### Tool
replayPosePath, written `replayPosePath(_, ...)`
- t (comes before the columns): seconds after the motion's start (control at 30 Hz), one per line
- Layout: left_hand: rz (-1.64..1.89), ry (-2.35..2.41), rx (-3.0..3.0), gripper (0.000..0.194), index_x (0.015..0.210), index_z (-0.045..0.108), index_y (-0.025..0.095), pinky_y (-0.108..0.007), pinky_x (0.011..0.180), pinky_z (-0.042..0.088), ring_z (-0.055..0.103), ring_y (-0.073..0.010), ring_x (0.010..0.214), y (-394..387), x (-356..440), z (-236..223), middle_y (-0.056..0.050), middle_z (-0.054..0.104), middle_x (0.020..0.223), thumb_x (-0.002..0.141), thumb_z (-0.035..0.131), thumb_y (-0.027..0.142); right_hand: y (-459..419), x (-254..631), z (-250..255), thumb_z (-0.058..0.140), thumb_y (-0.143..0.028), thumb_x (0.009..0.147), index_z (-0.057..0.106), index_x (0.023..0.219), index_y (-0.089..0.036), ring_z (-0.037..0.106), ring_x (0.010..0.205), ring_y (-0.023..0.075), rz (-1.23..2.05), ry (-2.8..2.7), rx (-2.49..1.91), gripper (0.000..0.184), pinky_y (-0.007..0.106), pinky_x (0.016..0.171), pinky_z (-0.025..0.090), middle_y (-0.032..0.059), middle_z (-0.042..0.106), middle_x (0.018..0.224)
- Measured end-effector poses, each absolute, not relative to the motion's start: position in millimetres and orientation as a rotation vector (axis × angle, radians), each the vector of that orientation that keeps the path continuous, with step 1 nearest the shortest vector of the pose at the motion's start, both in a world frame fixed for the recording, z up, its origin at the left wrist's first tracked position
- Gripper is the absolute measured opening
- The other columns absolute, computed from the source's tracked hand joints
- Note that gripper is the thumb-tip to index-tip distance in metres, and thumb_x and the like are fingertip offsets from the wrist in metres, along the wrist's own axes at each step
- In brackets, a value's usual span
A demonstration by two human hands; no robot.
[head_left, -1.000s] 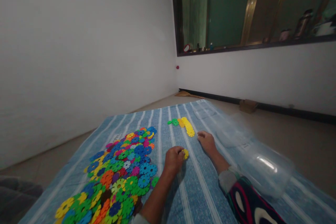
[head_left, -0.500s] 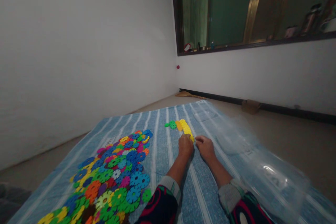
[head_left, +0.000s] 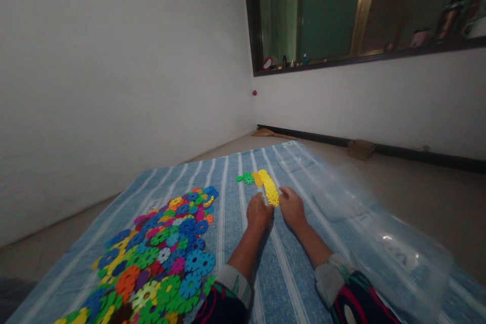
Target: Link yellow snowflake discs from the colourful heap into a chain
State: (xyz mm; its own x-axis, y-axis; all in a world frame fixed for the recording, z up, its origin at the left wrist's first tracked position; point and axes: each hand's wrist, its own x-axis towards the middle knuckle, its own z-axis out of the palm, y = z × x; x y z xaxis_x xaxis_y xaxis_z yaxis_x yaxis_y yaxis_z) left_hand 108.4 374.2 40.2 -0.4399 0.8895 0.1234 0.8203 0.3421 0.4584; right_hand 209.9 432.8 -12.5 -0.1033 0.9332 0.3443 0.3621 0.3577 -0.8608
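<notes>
A curved strip of yellow snowflake discs [head_left: 269,188] lies on the striped cloth, its pieces overlapping or joined. At its near left side is my left hand [head_left: 259,211], thumb by the strip's near end and fingers apart from the thumb. My right hand [head_left: 293,208] is on the other side, fingers bent and slightly parted beside the strip's edge. I see nothing held in either hand. Past the strip's far end come an orange piece [head_left: 257,178], a green disc [head_left: 248,178] and a small green piece [head_left: 239,178] in a row.
A large heap of multicoloured snowflake discs [head_left: 163,255] spreads over the left of the blue striped cloth [head_left: 228,233]. Clear plastic bags [head_left: 395,248] lie along the right. Beyond the cloth are a broom [head_left: 266,132], a cardboard box [head_left: 360,149] and white walls.
My left hand has shifted left and loosened off the strip, so more of its yellow near end shows. My right hand has moved slightly up and left. The view has shifted a little.
</notes>
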Motion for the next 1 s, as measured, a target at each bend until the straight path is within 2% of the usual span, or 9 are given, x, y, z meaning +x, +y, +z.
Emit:
replayPosePath(0.13,0.728,2.405,1.590,0.026,0.100,0.068,0.012,-0.027,0.078,0.043,0.066,-0.0223,0.096,382,110,41,-0.012,0.073,0.101,0.074,0.064,0.016,445,197,-15,0.045,-0.011,0.075,0.054,0.133,-0.017,0.062,0.114,0.0203,0.914,-1.568,-1.179,0.059,0.032,0.097,0.049,0.0116,0.061,0.130)
replayPosePath(0.23,0.759,2.371,1.599,0.023,0.097,0.071,0.014,-0.027,0.077,0.042,0.067,-0.0218,0.094,386,113,40,-0.011,0.074,0.098,0.076,0.061,0.015,451,193,-19,0.045,-0.008,0.070,0.052,0.135,-0.018,0.061,0.115,0.0209,0.966,-1.575,-1.143,0.065,0.032,0.096,0.049,0.0114,0.060,0.132)
replayPosePath(0.47,0.768,2.400,1.568,0.024,0.100,0.070,0.012,-0.027,0.074,0.042,0.067,-0.0225,0.093,390,116,33,-0.014,0.074,0.100,0.082,0.058,0.022,452,192,-18,0.047,-0.009,0.067,0.063,0.113,-0.020,0.062,0.099,0.0208,0.876,-1.737,-1.066,0.050,0.030,0.088,0.050,0.0071,0.068,0.105)
replayPosePath(1.0,0.767,2.406,1.561,0.021,0.097,0.071,0.010,-0.026,0.075,0.041,0.066,-0.0206,0.092,399,115,34,-0.014,0.074,0.100,0.083,0.059,0.020,457,187,-17,0.047,-0.006,0.066,0.066,0.116,-0.020,0.064,0.103,0.0218,0.897,-1.650,-1.120,0.056,0.031,0.091,0.050,0.0075,0.069,0.111)
